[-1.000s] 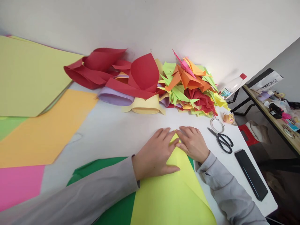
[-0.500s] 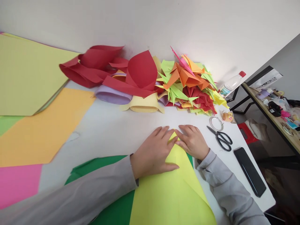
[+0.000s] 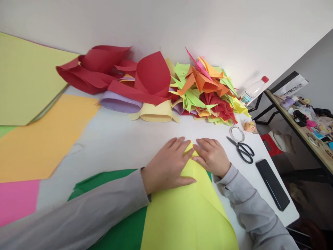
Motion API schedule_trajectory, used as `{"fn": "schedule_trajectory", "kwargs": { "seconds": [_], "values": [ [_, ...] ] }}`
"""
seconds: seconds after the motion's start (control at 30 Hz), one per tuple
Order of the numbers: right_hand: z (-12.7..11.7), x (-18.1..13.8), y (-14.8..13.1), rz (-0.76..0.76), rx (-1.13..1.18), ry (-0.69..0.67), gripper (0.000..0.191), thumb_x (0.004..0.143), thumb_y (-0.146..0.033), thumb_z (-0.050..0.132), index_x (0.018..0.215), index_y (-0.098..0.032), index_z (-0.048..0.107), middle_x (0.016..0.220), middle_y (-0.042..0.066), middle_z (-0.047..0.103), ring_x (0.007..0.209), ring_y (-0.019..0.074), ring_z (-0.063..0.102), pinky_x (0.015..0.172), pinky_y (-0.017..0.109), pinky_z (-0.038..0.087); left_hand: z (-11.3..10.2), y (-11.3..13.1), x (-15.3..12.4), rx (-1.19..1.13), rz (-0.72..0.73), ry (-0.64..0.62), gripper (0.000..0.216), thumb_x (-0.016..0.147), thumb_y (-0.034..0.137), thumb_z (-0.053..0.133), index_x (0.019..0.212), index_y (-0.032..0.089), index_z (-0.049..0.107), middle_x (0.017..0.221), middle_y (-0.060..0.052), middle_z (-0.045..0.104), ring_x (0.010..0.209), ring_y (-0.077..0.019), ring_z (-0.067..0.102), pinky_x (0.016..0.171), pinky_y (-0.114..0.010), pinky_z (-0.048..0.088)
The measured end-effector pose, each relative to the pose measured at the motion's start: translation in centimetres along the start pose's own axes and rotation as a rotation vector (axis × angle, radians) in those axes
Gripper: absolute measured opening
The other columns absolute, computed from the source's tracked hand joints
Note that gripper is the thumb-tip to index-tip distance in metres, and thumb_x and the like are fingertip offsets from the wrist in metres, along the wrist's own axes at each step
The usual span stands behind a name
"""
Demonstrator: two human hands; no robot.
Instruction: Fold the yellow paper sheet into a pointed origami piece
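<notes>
A large yellow-green sheet of paper lies before me, narrowing to a pointed far end with a folded edge on its right side. My left hand rests flat on its left part, thumb stretched out, fingertips close to the point. At the right edge of that point, my right hand has its thumb and index finger closed on the paper. The two hands nearly meet there. Beneath the yellow sheet is a dark green sheet, partly hidden by my left sleeve.
Red paper shapes and a pile of folded paper pieces stand along the wall. To the right lie a tape roll, black-handled scissors and a black case. A bottle stands behind. Orange paper is at left.
The view has shifted slightly, so the surroundings sit a little further left and up. Both hands stay at the yellow paper's pointed end, and the tip looks slightly more bent over.
</notes>
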State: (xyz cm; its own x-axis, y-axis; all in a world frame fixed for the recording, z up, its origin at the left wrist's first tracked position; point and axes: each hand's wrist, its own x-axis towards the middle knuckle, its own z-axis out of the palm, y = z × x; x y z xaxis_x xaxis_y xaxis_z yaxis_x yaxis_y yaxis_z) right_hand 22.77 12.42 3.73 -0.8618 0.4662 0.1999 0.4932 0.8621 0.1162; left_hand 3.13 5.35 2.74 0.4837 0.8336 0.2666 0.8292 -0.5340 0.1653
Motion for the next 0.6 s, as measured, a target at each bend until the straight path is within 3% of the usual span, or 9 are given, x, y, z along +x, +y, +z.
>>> {"fn": "schedule_trajectory", "kwargs": {
  "seconds": [0.6],
  "values": [
    [-0.72, -0.2, -0.68, 0.018, -0.011, 0.0, 0.041, 0.1, -0.044, 0.041, 0.117, -0.014, 0.065, 0.124, 0.013, 0.064, 0.112, 0.0259, 0.055, 0.089, 0.041, 0.041, -0.16, 0.11, 0.13, 0.033, 0.016, -0.045, 0.082, 0.076, 0.068, 0.059, 0.129, 0.006, 0.056, 0.141, -0.022, 0.05, 0.13, -0.0447, 0.04, 0.106, -0.055, 0.03]
  ]
}}
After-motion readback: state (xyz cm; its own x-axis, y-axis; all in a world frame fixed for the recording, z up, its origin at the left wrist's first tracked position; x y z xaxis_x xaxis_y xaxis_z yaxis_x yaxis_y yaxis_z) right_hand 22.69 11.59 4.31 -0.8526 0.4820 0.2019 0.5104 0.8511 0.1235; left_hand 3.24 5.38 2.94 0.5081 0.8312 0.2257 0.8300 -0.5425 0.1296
